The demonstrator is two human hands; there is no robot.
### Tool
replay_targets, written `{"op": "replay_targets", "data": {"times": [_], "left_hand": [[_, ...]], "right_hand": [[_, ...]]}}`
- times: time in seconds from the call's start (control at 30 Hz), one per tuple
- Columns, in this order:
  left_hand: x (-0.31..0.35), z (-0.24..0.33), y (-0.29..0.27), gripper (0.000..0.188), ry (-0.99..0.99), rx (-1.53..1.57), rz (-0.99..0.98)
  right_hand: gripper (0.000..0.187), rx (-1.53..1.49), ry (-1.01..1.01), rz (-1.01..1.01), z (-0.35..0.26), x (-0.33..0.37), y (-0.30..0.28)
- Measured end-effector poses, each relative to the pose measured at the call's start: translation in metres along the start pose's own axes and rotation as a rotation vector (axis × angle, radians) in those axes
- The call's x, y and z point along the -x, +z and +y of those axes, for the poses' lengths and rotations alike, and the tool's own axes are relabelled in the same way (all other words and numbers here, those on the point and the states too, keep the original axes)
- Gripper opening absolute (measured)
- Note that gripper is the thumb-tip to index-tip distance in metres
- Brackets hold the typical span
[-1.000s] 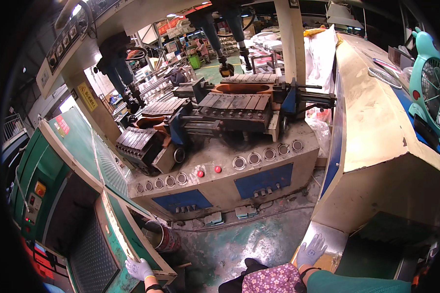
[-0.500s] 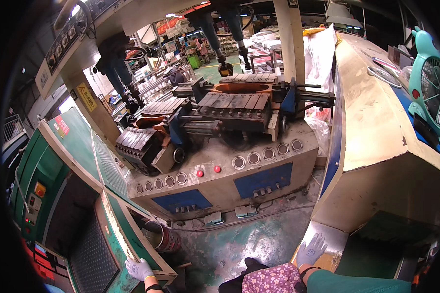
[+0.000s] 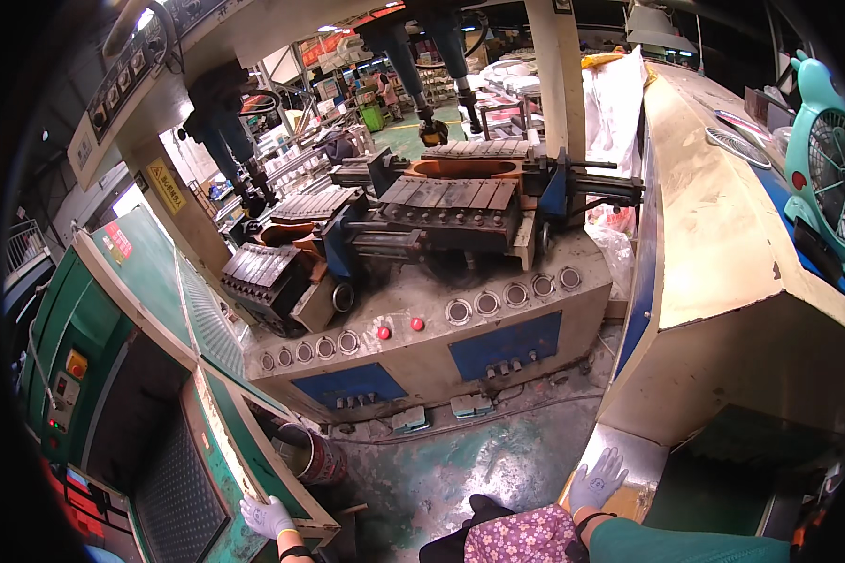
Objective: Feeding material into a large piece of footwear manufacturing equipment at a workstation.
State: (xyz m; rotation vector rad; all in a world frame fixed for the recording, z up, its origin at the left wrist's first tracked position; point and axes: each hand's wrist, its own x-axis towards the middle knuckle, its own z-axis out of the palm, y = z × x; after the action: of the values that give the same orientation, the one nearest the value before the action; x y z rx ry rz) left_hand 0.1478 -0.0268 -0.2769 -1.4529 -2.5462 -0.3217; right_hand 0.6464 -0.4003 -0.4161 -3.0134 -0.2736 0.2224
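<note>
My left hand (image 3: 268, 517), in a pale grey glove, rests on the cream-edged corner of a green machine housing (image 3: 218, 422) at the lower left. Its fingers lie over the edge, loosely apart, and hold nothing. On the right, my right hand (image 3: 598, 481), gloved alike, lies flat with spread fingers on a shiny metal plate (image 3: 640, 450) at the foot of a cream machine casing (image 3: 714, 366). Between and beyond my hands stands a beige press machine (image 3: 413, 361) with two red buttons, a row of round black controls and slatted metal clamps.
A bucket (image 3: 321, 460) stands on the floor beside the green housing. Two foot pedals (image 3: 471, 405) and a cable lie before the press. A turquoise fan (image 3: 831, 159) stands at the right. Flowered cloth (image 3: 521, 538) shows at my lap.
</note>
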Motion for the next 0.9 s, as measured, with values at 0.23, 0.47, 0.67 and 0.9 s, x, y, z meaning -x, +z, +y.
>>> {"op": "replay_targets", "data": {"times": [0.23, 0.47, 0.67, 0.9], "left_hand": [[-0.0002, -0.0003, -0.0003, 0.072, -0.004, 0.003, 0.003], [0.0004, -0.0006, -0.0030, 0.072, -0.006, 0.007, -0.003], [0.0010, 0.0016, -0.0012, 0.071, -0.002, 0.017, 0.014], [0.0018, -0.0005, -0.0053, 0.071, -0.012, 0.013, 0.008]], "right_hand": [[0.075, -0.017, 0.004, -0.004, -0.0014, 0.0002, -0.0019], [0.075, -0.022, 0.003, -0.011, -0.0027, 0.0009, -0.0033], [0.075, 0.006, 0.012, -0.003, -0.0004, -0.0007, 0.0014], [0.075, 0.003, 0.004, -0.005, -0.0013, 0.0000, 0.0028]]}}
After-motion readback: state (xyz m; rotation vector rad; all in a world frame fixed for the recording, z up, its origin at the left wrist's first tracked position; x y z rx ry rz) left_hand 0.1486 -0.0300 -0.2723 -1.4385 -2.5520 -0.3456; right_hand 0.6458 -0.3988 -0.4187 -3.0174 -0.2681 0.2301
